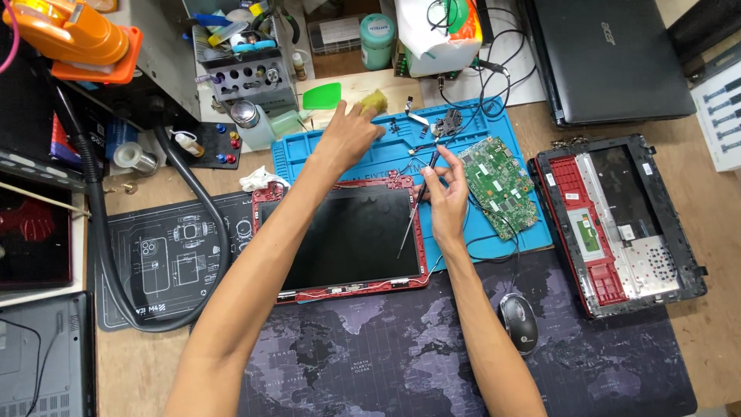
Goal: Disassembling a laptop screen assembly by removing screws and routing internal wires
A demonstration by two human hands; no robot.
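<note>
Your wooden workbench (718,232) carries a dark desk pad printed with a world map (401,363) along its near edge, and a blue silicone repair mat (332,150) with raised ribs and shallow trays lies further back, toward the middle. A red-framed laptop screen panel (347,235) lies flat across the mat's near-left corner, its glass dark and glossy, thin wires running round its frame. To the right, near the bench's right edge, a laptop base shell (617,220) lies opened, black plastic outside with red and bare metal inside. A green circuit board (498,184), studded with small chips, rests on the right part of the mat.

Your right hand (445,197) is over the screen panel's far-right corner, fingers pinched shut around a slim screwdriver (421,202). Its thin dark shaft slants from the mat down and left over the glass, and the upper end points to a small dark metal bracket (448,122) near the mat's far edge.

Your left hand (351,135) reaches to the mat's far edge, fingertips closed on a small yellowish, fuzzy-looking pad (375,101), just beside a flat green plastic pry pick (322,96). A black mouse (517,320) sits on the map pad.
</note>
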